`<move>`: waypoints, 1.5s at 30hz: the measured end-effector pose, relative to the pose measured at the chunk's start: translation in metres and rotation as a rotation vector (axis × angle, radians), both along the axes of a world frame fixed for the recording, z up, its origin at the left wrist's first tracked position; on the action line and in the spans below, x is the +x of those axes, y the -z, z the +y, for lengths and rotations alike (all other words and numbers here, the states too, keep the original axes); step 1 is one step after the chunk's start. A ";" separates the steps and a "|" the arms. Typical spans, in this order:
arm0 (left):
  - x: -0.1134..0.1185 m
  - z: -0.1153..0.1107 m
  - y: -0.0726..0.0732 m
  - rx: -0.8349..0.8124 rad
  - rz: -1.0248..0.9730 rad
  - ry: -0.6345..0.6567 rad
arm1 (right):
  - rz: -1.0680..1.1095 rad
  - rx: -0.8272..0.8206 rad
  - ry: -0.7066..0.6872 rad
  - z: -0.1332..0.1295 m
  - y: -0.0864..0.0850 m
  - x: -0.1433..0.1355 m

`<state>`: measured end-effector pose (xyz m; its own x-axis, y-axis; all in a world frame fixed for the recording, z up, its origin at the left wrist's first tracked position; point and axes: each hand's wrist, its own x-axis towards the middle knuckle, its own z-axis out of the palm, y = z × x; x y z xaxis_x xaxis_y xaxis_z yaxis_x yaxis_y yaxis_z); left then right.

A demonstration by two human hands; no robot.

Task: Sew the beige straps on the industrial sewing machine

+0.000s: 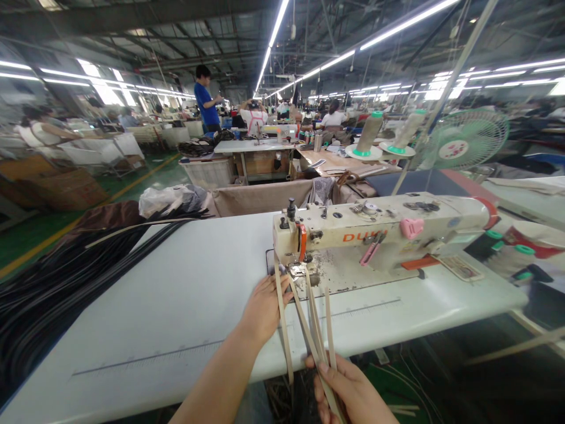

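Left hand (265, 306) flat, fingers released, on thin tan strips (309, 321) beside cream sewing machine (379, 235); right hand (348, 391), fingers grasping strips below white counter (176, 306).

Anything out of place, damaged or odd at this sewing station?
Nothing looks clearly wrong. The left hand guides tan strips to the sewing machine; the right hand holds their ends. Dark strips lie heaped over the table's left edge.

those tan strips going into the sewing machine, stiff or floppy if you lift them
Probably semi-stiff: the strips run fairly straight from the machine to the right hand without drooping. One beside the left hand hangs past the table edge, so likely bendy. Thin and narrow, so probably light.
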<state>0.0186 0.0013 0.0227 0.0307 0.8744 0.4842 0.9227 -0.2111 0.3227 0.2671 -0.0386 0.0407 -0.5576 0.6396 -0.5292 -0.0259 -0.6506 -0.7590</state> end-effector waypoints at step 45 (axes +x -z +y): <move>0.000 0.000 -0.001 -0.021 0.032 -0.012 | 0.018 -0.015 -0.022 0.004 0.001 -0.001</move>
